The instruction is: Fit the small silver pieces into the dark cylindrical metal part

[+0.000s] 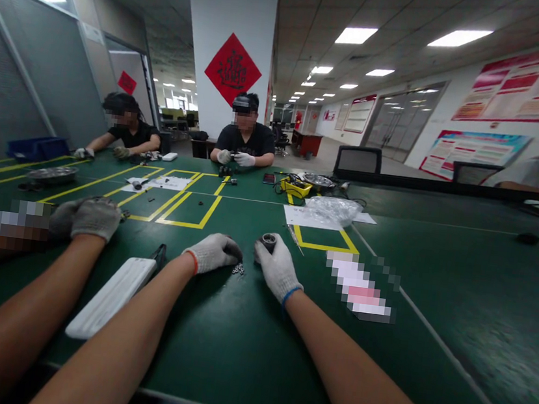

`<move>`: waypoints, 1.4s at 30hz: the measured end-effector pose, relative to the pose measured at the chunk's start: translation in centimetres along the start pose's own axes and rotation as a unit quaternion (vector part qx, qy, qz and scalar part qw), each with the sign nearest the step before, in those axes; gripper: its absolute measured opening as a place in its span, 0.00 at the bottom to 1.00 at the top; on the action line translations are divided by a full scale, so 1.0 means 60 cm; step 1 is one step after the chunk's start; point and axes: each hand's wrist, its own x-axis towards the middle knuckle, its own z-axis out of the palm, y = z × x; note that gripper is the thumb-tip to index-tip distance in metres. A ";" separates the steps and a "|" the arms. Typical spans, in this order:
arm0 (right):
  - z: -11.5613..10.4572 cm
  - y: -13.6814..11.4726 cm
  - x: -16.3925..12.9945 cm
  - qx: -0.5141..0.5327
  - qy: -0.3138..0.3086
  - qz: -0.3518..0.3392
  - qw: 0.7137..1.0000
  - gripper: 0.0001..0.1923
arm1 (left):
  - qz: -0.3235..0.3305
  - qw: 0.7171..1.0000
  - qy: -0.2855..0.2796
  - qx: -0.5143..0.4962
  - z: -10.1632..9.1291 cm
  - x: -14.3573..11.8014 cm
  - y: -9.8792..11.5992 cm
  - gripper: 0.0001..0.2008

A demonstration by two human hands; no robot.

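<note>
My right hand (277, 270), in a white knit glove with a blue cuff, grips a small dark cylindrical metal part (268, 240) upright at its fingertips, just above the green table (232, 342). My left hand (213, 251), in a white glove with an orange cuff, rests on the table with its fingers curled. Its fingertips lie next to a little heap of small metal pieces (238, 268), and whether it pinches any of them is hidden. The two hands are a few centimetres apart.
A co-worker's grey-gloved hand (96, 217) and forearm lie at my left. A white ribbed flat bar (112, 297) sits near the front edge beside a small dark tool (159, 253). A plastic bag (330, 209), yellow tape frames (187, 223) and two seated workers (245, 139) are further off.
</note>
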 end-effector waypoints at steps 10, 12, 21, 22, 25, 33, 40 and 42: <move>0.002 -0.012 -0.003 0.050 -0.027 0.055 0.997 0.14 | 0.004 0.991 0.127 0.038 0.011 0.001 0.001 0.10; 0.002 -0.018 -0.004 0.054 -0.028 0.065 0.996 0.13 | 0.001 0.989 0.142 0.029 0.015 0.003 0.000 0.10; 0.002 -0.037 -0.006 0.082 -0.009 0.103 0.991 0.12 | -0.021 0.979 0.197 -0.052 0.021 0.009 -0.010 0.09; 0.002 -0.035 -0.006 0.072 -0.011 0.098 0.993 0.13 | -0.019 0.976 0.204 -0.071 0.021 0.010 -0.012 0.09; 0.001 -0.028 -0.006 0.030 -0.022 0.056 0.998 0.13 | -0.018 0.970 0.224 -0.097 0.024 0.011 -0.016 0.11; -0.002 -0.039 -0.010 -0.034 -0.059 0.013 0.998 0.12 | -0.016 0.975 0.205 -0.082 0.022 0.004 0.002 0.09; 0.001 -0.041 -0.013 -0.030 -0.040 -0.011 0.999 0.12 | -0.032 0.971 0.204 -0.121 0.021 0.003 0.013 0.09; 0.002 -0.038 -0.011 -0.007 -0.037 0.003 0.999 0.14 | -0.031 0.968 0.215 -0.126 0.021 0.003 0.012 0.08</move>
